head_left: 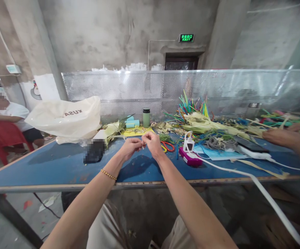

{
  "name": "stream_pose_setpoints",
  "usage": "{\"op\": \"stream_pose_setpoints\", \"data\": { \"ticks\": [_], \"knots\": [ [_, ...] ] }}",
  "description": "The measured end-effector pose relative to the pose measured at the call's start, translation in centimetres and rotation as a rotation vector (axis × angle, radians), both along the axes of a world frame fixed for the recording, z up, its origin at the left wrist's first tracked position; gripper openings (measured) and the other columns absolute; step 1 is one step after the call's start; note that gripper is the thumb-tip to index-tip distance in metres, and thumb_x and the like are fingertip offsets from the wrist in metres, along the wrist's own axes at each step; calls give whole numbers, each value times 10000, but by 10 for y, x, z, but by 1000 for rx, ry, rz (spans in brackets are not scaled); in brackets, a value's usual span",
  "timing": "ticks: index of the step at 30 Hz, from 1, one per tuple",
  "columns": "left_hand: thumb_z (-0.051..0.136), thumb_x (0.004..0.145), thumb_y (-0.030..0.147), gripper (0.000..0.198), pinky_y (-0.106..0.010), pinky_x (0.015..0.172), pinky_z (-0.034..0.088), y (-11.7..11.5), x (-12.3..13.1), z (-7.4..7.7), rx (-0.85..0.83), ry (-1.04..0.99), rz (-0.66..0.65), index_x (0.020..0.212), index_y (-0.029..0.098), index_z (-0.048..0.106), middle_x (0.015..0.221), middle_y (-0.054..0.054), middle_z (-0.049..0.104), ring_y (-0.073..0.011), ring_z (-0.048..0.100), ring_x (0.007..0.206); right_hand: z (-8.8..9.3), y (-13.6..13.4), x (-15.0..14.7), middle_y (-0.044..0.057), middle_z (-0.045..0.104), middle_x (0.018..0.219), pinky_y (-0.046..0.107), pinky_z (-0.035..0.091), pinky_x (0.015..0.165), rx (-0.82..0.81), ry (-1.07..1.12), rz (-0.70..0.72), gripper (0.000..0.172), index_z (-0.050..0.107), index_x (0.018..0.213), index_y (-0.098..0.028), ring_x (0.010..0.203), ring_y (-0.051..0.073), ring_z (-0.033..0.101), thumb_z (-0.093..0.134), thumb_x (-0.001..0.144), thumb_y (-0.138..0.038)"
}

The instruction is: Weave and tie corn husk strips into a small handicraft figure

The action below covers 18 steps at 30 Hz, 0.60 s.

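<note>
My left hand (131,148), with a beaded bracelet (108,174) on its wrist, is closed in a pinch over the blue table (69,169). Fingertip to fingertip with it, my right hand (152,142) is pinched too. Whatever lies between the fingers is too small to make out; only a tiny pale bit shows under them. Just right of my hands lie red and yellow rings (168,146). Behind them are a yellow sheet (136,131) with dry scraps and a green bottle (146,118) with a black cap.
Pale husks (204,123), coloured stems (191,105) and grey cord (217,143) cover the right side. A purple power strip (190,158) trails a white cable (227,168). A co-worker's hands (282,136) are far right. A cream bag (66,117) stands left; a perforated metal screen (129,91) lines the back.
</note>
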<state>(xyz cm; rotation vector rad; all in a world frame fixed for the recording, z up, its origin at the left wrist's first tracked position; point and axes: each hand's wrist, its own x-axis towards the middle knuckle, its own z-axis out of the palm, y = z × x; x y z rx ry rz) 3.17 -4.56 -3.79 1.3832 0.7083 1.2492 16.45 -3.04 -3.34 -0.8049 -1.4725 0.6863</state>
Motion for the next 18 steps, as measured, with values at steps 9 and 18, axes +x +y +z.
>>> {"op": "stream_pose_setpoints", "data": {
  "ticks": [9,18],
  "knots": [
    [794,564,271,208,-240,497,298,3,2,-5,46,60,64,577,111,661,548,-28,592,-79,450,485,-1,0,-1,-25,541,549,253,401,512,40,-33,-83,121,536,613,-208,528,134,490,586,664,-305],
    [779,666,434,351,-252,549,356,-2,-7,1,14,43,-110,710,96,694,680,-73,652,-120,554,581,6,-1,1,-36,547,533,251,385,461,-144,66,128,245,564,649,-189,459,111,461,686,638,-401]
  ]
}}
